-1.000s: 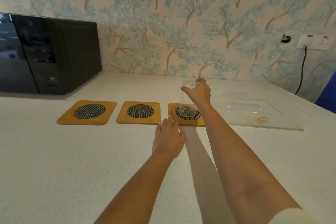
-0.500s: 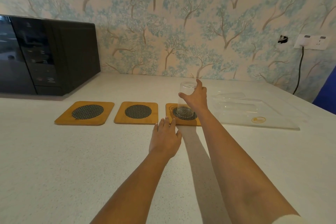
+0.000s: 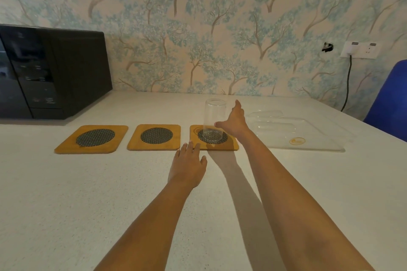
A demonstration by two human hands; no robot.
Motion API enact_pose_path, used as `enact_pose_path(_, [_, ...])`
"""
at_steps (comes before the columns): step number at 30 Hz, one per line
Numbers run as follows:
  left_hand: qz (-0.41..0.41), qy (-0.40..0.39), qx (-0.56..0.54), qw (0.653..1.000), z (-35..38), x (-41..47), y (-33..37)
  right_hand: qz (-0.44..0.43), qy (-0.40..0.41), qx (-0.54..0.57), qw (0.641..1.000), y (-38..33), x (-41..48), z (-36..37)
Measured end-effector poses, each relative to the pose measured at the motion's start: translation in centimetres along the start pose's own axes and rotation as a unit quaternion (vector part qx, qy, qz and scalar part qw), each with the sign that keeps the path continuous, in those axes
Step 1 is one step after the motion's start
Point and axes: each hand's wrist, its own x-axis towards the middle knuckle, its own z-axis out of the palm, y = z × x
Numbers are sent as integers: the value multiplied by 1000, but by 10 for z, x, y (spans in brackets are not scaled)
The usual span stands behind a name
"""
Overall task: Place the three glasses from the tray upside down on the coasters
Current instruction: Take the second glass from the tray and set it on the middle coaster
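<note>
White speckled counter (image 3: 66, 204) fills the foreground, and the left hand (image 3: 187, 166) lies flat on it, fingers loosely spread and empty, fingertips touching the near edge of the right coaster (image 3: 231, 146). On that coaster's mesh stands one glass (image 3: 214, 120) upside down. The right hand (image 3: 234, 123) is just beside it, fingers open, gripping nothing. Two bare coasters (image 3: 154, 137) (image 3: 92, 138) lie to the left. Further right, two glasses (image 3: 275, 125) lie on the clear tray (image 3: 319, 147).
</note>
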Motion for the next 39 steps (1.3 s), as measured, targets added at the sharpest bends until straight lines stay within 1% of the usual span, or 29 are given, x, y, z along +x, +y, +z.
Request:
enact_pose_path(4, [10,13,15,1000,-2,0,2,-4,-32,-65,997,9,-5,-35])
enact_pose_path(6, [18,18,33,999,-3,-1,5,-12,-45,-79,996,15,-7,-56])
enact_pose_path(10, [7,18,29,999,-1,-3,13,-30,-26,-75,996,26,-6,-92])
enact_pose_path(16, [34,16,-5,999,14,-3,68,-49,6,-135,990,53,3,-128])
enact_pose_path(20, [37,4,-15,999,25,5,100,-58,-9,-179,982,72,12,-141])
enact_pose_path(23, [27,2,-16,999,29,12,112,-62,-35,-216,974,83,21,-147])
enact_pose_path(28, [18,3,-7,1000,31,25,121,-54,-109,-275,954,94,39,-153])
enact_pose_path(34, [11,4,-7,1000,37,31,126,-48,-195,-325,924,93,57,-154])
enact_pose_path(39, [10,7,-16,1000,39,32,125,-25,-250,-355,900,90,68,-156])
